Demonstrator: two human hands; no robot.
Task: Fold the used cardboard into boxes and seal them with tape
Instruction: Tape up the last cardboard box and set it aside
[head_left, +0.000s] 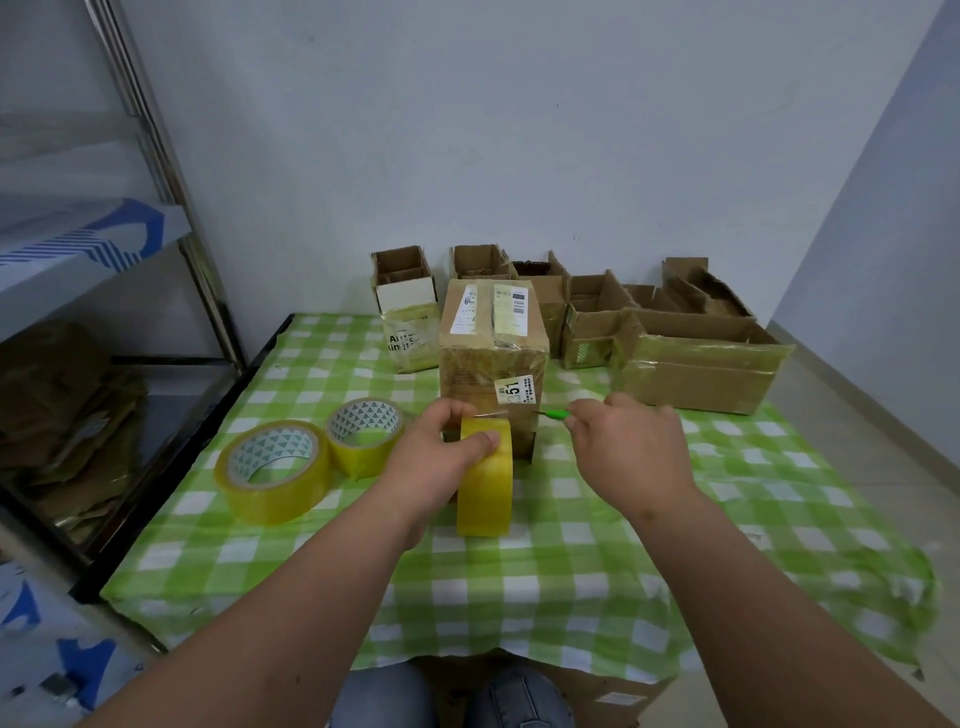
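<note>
My left hand (436, 457) grips a glossy yellow tape roll (484, 478); my right hand (631, 447) pinches a green-handled tool (555, 414), blade blurred, before the taped cardboard box (492, 358)

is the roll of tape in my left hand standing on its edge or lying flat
On its edge. The roll in your left hand shows its yellow band toward the camera, unlike the two spare rolls lying flat with cores facing up.

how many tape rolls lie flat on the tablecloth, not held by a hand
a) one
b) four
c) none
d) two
d) Two tape rolls lie side by side on the checked tablecloth, while the left hand holds a third roll upright on its edge.
</note>
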